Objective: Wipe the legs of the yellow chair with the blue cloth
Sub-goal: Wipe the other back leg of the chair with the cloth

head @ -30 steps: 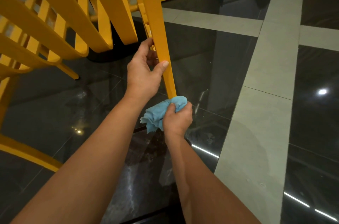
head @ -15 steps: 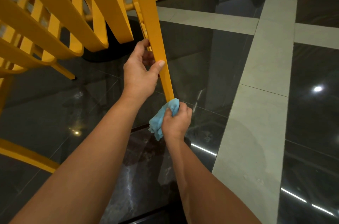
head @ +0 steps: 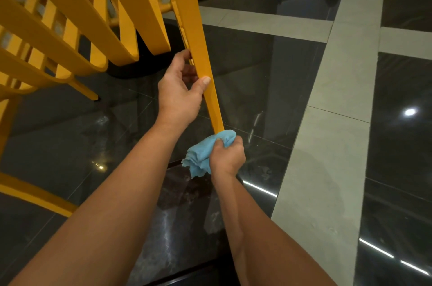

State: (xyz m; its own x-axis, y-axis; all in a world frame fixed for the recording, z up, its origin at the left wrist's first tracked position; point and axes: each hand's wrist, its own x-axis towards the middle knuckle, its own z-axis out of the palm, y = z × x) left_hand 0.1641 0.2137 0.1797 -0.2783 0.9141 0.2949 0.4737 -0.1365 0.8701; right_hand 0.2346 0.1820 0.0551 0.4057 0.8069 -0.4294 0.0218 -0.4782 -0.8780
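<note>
Yellow chair (head: 56,35): tilted, slatted seat upper left.
Left hand (head: 178,96): fingers and thumb curled round the middle of one leg (head: 198,47), steadying it.
Blue cloth (head: 199,157): bunched over that leg's lower tip.
Right hand (head: 228,157): fist clenched round the cloth.
Change: cloth stays at the tip, bunch merely shifting; this leg's wipe is probably ending.
Room: other legs (head: 86,91) crowd left; open tiled floor (head: 327,145) right.

We see the left grip (head: 178,96) curled round the yellow chair leg (head: 198,40), thumb on its front face. Right grip (head: 226,157) clamps the bunched blue cloth (head: 198,157) at the leg's lower end. Glossy dark floor (head: 327,145) beneath.
</note>
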